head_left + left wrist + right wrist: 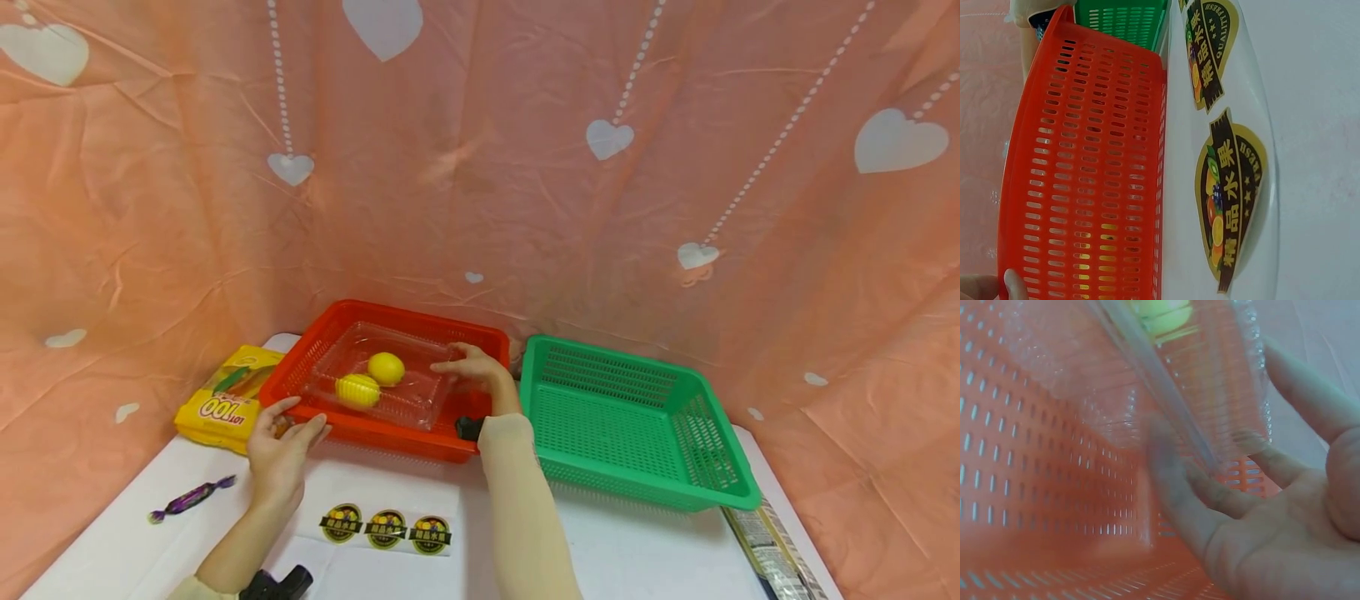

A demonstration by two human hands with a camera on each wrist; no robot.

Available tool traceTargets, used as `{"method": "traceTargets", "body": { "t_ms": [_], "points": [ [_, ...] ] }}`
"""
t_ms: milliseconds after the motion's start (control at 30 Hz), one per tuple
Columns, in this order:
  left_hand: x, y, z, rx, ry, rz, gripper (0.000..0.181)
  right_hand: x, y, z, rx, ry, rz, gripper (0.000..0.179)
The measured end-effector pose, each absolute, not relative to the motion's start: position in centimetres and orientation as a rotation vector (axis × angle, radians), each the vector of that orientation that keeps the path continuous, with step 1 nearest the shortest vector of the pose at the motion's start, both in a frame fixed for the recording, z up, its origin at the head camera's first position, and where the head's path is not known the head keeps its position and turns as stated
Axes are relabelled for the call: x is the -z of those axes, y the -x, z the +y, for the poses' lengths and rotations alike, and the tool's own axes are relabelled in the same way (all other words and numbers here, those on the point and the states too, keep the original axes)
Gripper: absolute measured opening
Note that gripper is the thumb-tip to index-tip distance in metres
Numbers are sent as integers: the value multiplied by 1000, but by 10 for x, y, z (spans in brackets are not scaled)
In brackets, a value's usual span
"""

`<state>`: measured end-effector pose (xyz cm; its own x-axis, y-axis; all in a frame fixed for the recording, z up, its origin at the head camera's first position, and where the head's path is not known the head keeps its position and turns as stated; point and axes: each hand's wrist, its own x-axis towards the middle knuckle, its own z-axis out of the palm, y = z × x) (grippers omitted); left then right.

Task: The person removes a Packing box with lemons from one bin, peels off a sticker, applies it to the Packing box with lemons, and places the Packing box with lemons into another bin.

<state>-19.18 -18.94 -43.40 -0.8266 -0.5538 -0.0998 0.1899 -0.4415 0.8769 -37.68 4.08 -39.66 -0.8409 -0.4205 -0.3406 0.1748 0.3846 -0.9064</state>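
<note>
Inside the red basket (442, 446) sits a clear plastic container (408, 408), slightly tilted, with two lemons (386, 368) in it. My right hand (483, 371) reaches over the basket's right part and holds the container's right end. In the right wrist view, thumb and fingers (1294, 381) lie around the container's corner, the fingertips partly blurred. My left hand (281, 454) grips the basket's front left corner. Its thumb (1016, 284) presses the outer wall, seen in the left wrist view.
Right of the red basket stands a green basket (600, 425). A yellow snack bag (228, 408) lies at the left, a purple wrapped candy (191, 498) before it. A strip of round fruit stickers (386, 529) lies in front. Printed packaging (772, 542) is at the right edge.
</note>
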Motion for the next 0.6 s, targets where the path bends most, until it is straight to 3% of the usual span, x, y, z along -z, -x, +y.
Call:
{"method": "traceTargets", "body": {
  "t_ms": [600],
  "points": [
    [433, 191, -189, 2246, -547, -1391, 41, 399, 379, 41, 1582, 222, 2028, 60]
  ]
}}
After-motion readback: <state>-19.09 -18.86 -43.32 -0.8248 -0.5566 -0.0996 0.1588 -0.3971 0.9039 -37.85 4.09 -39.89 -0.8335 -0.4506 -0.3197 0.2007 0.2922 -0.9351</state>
